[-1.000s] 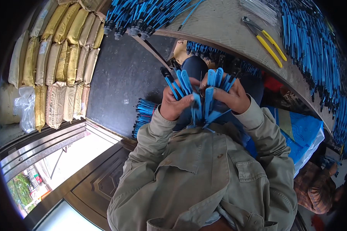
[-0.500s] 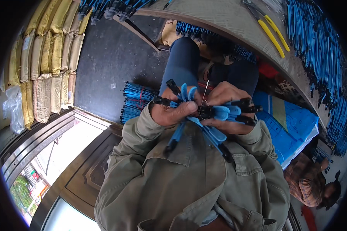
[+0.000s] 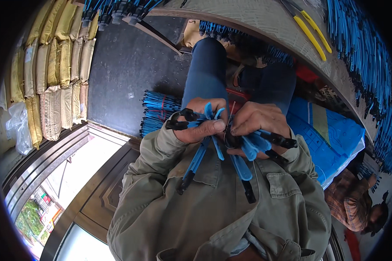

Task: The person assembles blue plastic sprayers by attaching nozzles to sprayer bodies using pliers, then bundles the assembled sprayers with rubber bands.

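In front of my chest is a cluster of blue plastic strips [image 3: 241, 167] with black ends, spreading outward in several directions. My left hand [image 3: 200, 128] is closed on the strips at the left, thumb pressed over them. My right hand [image 3: 263, 122] is closed around the right-hand strips and a dark middle piece [image 3: 233, 141], its fingers bent down onto it. A thin wire [image 3: 233, 106] stands up between the two hands, and a loop of it curves beside the dark piece. The fingers partly hide where strips and wire meet.
A tied bundle of blue strips [image 3: 161, 106] lies left of my knee. Above, a table [image 3: 248, 21] bears yellow-handled pliers [image 3: 311, 35] and heaps of blue strips [image 3: 357, 48]. Right are a blue package [image 3: 322, 135] and another person [image 3: 350, 200]. Stacked sacks [image 3: 52, 104] line the left.
My right fingers have shifted onto the dark middle piece beside the wire. The strips on the right and below have swung lower. My left hand keeps its hold.
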